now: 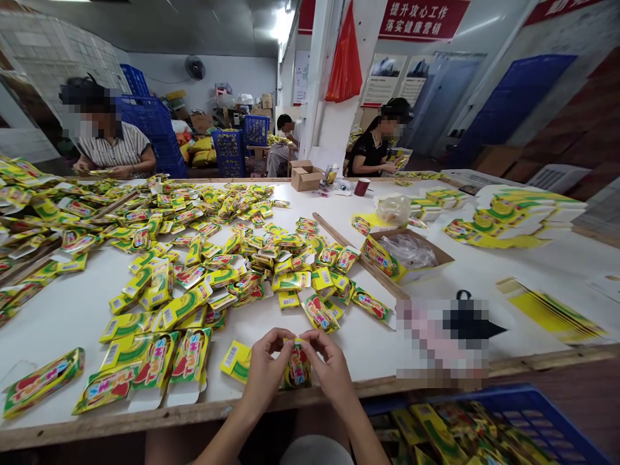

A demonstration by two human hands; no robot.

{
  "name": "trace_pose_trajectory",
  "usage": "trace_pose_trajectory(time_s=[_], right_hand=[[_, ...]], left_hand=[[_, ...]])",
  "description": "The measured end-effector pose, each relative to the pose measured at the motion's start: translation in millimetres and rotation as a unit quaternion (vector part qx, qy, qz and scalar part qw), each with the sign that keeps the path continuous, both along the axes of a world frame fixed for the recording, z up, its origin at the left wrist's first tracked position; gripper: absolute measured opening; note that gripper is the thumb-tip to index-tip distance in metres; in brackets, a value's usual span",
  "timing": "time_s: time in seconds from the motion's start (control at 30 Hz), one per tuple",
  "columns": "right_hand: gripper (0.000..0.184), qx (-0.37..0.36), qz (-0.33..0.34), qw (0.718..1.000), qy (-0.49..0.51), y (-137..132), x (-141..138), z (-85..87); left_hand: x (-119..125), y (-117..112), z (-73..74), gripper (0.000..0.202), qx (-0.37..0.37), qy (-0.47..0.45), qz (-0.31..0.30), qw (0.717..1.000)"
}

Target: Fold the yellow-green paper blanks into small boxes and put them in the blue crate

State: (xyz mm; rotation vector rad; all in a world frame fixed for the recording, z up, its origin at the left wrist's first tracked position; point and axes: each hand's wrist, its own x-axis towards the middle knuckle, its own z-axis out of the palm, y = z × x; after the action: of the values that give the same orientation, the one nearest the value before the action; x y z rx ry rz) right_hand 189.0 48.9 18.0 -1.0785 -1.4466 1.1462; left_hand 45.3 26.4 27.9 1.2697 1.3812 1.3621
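Near the table's front edge I hold a small yellow-green printed carton upright between both hands. The fingers of my left hand pinch its upper left corner. On the upper right, my right hand grips the same end, thumbs almost meeting over it. Fingertips partly hide the carton's top, so I cannot tell whether its flap is closed. Just left of my hands lies a yellow carton. Farther left several cartons lie face up, some with white flaps sticking out. A large heap of cartons spreads beyond my hands.
A wooden strip divides the white table. Right of it are an open cardboard box with plastic bags and stacked flat cartons. A blue crate of cartons stands below the edge. Co-workers sit across.
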Motion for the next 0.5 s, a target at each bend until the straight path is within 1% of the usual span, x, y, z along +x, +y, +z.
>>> trace_pose_trajectory(time_s=[0.1,0.23,0.33,0.4,0.5], right_hand=[[0.029,-0.002,-0.002,1.000,0.006,-0.5,-0.9,0.2],[0.028,-0.002,0.011,1.000,0.014,-3.6,1.5,-1.7],[0.025,0.007,0.012,1.000,0.016,-6.4,3.9,-4.9],[0.022,0.014,0.010,1.000,0.020,-8.3,4.4,-6.9],[0.018,0.022,0.007,1.000,0.016,-11.3,2.7,-8.1]], left_hand=[[-0.8,0.0,-1.2,0.019,-0.002,-0.006,-0.005,1.000],[-9.2,-2.9,-5.5,0.020,0.015,-0.022,-0.064,0.998],[-12.7,-6.6,-10.0,0.018,0.039,-0.013,-0.082,0.996],[-10.5,-9.8,-12.9,0.017,0.033,-0.010,-0.077,0.996],[-2.8,-14.3,-15.4,0.017,0.018,-0.013,-0.040,0.999]])
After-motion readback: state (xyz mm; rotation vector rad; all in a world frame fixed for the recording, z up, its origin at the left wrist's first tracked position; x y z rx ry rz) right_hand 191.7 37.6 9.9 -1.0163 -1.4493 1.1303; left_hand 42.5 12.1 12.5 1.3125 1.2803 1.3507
